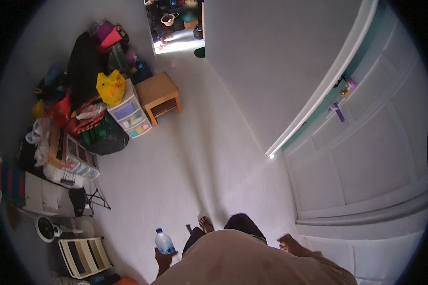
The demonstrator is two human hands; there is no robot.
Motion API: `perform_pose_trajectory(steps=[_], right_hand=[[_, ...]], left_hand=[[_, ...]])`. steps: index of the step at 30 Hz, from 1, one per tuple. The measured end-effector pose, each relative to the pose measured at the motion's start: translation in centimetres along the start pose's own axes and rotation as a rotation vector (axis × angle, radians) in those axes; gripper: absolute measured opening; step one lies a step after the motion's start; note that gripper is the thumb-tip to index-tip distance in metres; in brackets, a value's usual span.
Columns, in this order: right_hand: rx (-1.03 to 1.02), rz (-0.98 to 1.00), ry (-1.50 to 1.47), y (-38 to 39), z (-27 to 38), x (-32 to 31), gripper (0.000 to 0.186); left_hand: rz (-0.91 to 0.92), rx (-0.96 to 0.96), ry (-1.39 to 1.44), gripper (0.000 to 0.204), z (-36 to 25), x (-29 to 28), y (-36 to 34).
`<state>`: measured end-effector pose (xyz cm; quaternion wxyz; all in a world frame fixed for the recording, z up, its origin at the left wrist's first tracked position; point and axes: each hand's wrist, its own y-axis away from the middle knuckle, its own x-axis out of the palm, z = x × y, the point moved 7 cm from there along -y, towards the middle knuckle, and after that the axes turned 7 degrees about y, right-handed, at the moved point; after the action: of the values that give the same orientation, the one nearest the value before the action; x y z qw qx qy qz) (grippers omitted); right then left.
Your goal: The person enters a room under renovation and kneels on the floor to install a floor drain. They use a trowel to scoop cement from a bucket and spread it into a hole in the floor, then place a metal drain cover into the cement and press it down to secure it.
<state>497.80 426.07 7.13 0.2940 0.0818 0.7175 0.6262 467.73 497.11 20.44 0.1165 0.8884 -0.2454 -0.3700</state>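
My left hand [163, 260], low in the head view, is closed round the lower part of a clear plastic water bottle [163, 240] with a dark blue cap and a blue label. The bottle stands nearly upright in my grip. On the other side of my body, my right hand [290, 245] hangs in the air with its fingers curled in, near the white door. Whatever lies inside those fingers, if anything, is hidden.
A small wooden table [158, 90] stands beside a plastic drawer unit [131, 111] topped by a yellow bag [111, 88]. Bags, a fan [45, 229] and a cream rack [85, 256] line the left wall. At right is a panelled white door [366, 147]; a person [157, 21] is beyond the far doorway.
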Motion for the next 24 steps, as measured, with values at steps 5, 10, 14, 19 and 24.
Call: perform_pose_trajectory(steps=[5, 10, 14, 19, 24], right_hand=[[-0.33, -0.117, 0.248, -5.4, -0.5, -1.6, 0.027], [-0.49, -0.103, 0.26, -12.7, 21.1, -11.7, 0.029], [-0.522, -0.116, -0.41, -14.3, 50.7, -27.9, 0.026], [-1.172, -0.291, -0.504, -3.2, 89.1, -49.0, 0.011], [-1.221, -0.297, -0.364, 2.1, 111.3, -60.8, 0.016]], left_hand=[[-0.01, 0.174, 0.036, 0.091, -20.3, 2.4, -19.4], [-0.035, 0.251, 0.265, 0.085, -35.9, 6.7, -31.0], [-0.092, 0.18, 0.008, 0.092, -43.2, 11.5, -36.2], [0.036, 0.081, -0.061, 0.1, -52.7, 19.2, -38.4], [0.061, -0.046, -0.046, 0.099, -57.0, 28.2, -46.9]])
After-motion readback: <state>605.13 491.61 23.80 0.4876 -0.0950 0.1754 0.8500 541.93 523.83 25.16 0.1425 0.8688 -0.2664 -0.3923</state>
